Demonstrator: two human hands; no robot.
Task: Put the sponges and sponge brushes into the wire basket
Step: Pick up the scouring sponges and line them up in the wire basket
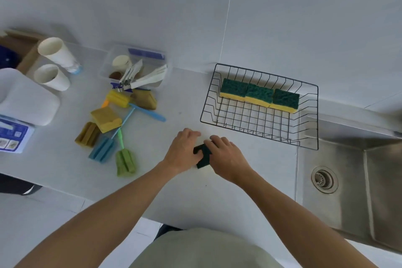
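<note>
A black wire basket (309, 115) stands on the counter at the right, with three green-and-yellow sponges (258, 94) in a row along its far side. A dark green sponge (203, 155) lies on the counter in front of the basket, gripped between my left hand (182, 152) and my right hand (227, 156). To the left lie a blue sponge brush (102, 151), a green sponge brush (125, 162), a yellow sponge brush (118, 99) and tan and yellow sponges (106, 118).
A clear plastic tub (152, 55) of utensils and two paper cups (56, 52) stand at the back left. A white container (26, 98) and a blue-printed box (13, 135) sit at the left edge. A steel sink (359, 176) is at the right.
</note>
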